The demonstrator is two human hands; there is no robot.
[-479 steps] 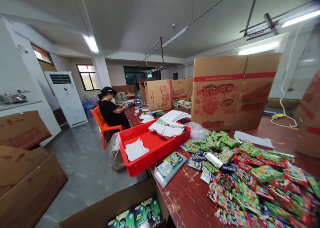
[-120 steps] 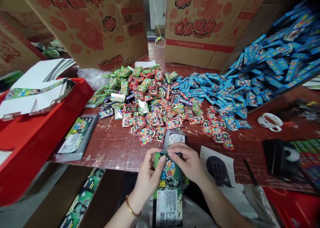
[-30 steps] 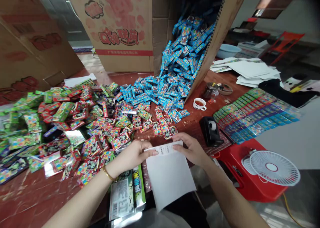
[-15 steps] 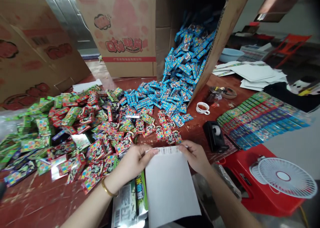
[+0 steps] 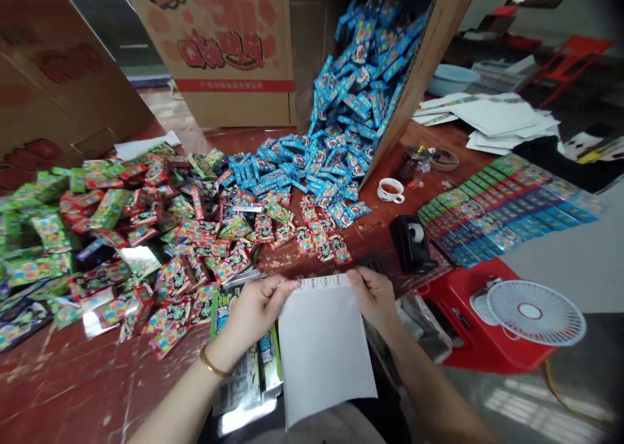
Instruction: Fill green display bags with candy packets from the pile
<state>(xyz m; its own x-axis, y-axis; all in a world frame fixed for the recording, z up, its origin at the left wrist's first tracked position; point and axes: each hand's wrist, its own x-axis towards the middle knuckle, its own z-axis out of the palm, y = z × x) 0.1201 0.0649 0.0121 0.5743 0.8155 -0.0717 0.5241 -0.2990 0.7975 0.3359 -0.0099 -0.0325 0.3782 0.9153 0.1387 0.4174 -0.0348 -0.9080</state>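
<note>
Both hands hold a white sheet of paper [image 5: 322,353] by its top corners, in front of me at the table's near edge. My left hand [image 5: 256,311] pinches the top left corner; a gold bangle is on that wrist. My right hand [image 5: 373,294] pinches the top right corner. Small round printed marks run along the sheet's top edge. Under the sheet and my left hand lies a green printed packet in clear wrap [image 5: 248,366]. Beyond the hands spreads a heap of small red and green packets [image 5: 146,236].
A tipped cardboard box [image 5: 429,47] spills blue packets [image 5: 341,132] onto the red-brown table [image 5: 73,385]. To the right are a black tape dispenser [image 5: 412,242], a white cup [image 5: 391,190], a wrapped tray of packets [image 5: 502,203], a red stool [image 5: 468,327] with a white fan [image 5: 533,313], and white sheets [image 5: 492,119].
The view has shifted slightly downward. Both hands keep their pinch on the white sheet, which has moved a little nearer the packets. Four seconds ago the hands held the green packet instead.
</note>
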